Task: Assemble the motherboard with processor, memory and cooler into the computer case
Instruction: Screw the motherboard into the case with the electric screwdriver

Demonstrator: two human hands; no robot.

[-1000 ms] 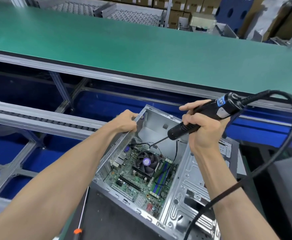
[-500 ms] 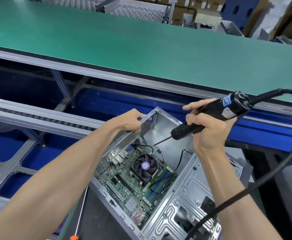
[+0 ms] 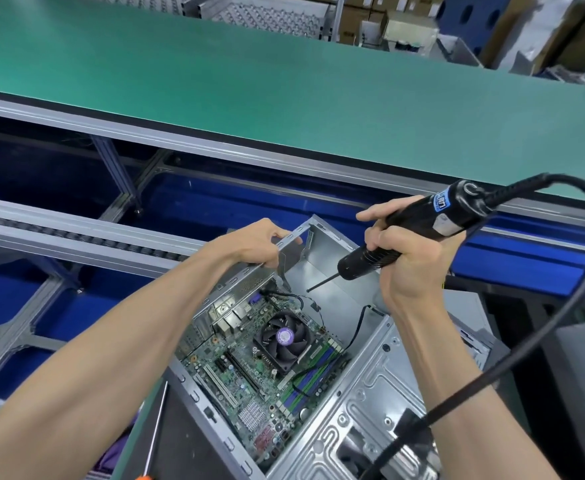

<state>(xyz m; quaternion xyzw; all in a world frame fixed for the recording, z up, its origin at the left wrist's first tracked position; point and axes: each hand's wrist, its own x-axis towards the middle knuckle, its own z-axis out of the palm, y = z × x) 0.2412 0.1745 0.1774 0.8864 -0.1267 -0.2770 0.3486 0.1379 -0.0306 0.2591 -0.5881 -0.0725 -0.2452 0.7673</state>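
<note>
Swung round a little since a second ago, the case (image 3: 370, 403) is gripped at its rim by the left hand (image 3: 253, 245), the right hand (image 3: 409, 261) clutches a screwdriver (image 3: 419, 226) above the seated motherboard (image 3: 256, 372), screws likely remaining.

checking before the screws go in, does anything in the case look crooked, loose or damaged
Nothing stands out. The motherboard lies flat inside the computer case, cooler fan on it. The left hand grips the case edge; the right hand holds the electric screwdriver.
</note>
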